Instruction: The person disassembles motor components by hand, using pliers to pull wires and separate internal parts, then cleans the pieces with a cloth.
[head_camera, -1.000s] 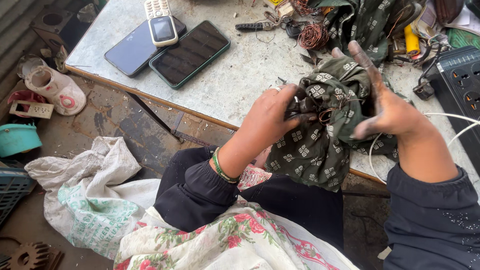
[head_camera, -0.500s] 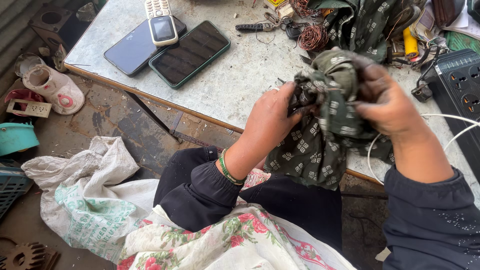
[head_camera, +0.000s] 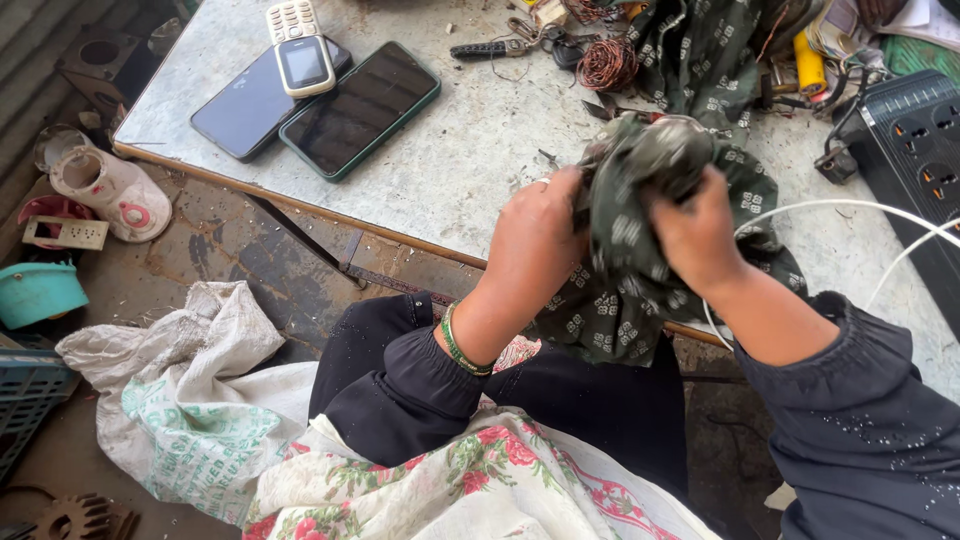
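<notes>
A dark green patterned cloth (head_camera: 625, 270) is bunched up over the near edge of a pale grey table (head_camera: 450, 170). My left hand (head_camera: 535, 235) grips the bundle from its left side. My right hand (head_camera: 700, 235) clutches it from the right. The top of the bundle is rounded, as if wrapped around something I cannot see. The cloth's loose end hangs down over the table edge toward my lap.
Two smartphones (head_camera: 360, 105) and a small keypad phone (head_camera: 300, 55) lie at the table's far left. Copper wire coil (head_camera: 607, 65), tools and more green cloth sit at the back; a black power strip (head_camera: 920, 150) at right. White sack (head_camera: 190, 400) and shoe (head_camera: 110, 190) lie on the floor.
My right hand's fingers were spread open over the cloth; they have now closed on it. Both hands have gathered the cloth into a tighter ball, raised slightly above the table.
</notes>
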